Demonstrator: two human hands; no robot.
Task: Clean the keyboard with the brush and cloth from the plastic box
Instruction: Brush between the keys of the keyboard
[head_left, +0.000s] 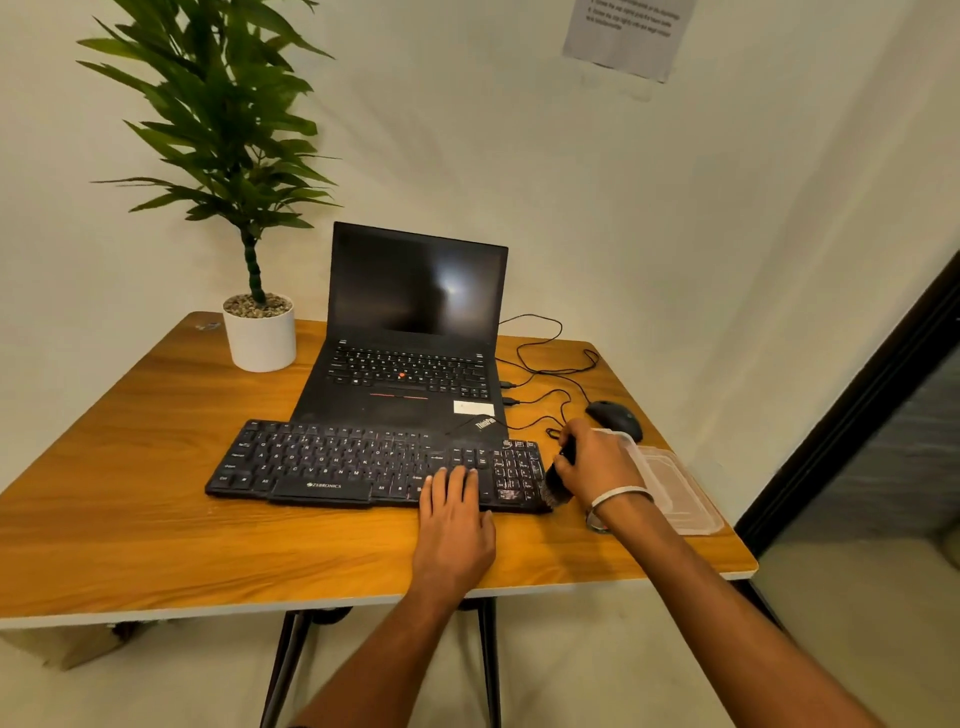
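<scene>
A black keyboard (363, 465) lies across the wooden table (156, 519) in front of a laptop. My left hand (454, 519) rests flat on the keyboard's front right part, fingers straight on the keys. My right hand (597, 465) grips a dark brush (558, 483) by its handle, with the bristles down at the keyboard's right end beside the number pad. Behind my right hand sits the clear plastic box (675, 488), partly hidden by the wrist. No cloth shows.
An open black laptop (415, 332) stands behind the keyboard. A potted plant (260, 332) is at the back left. A black mouse (615, 418) and its cables lie at the back right. The table's right edge runs close to the box.
</scene>
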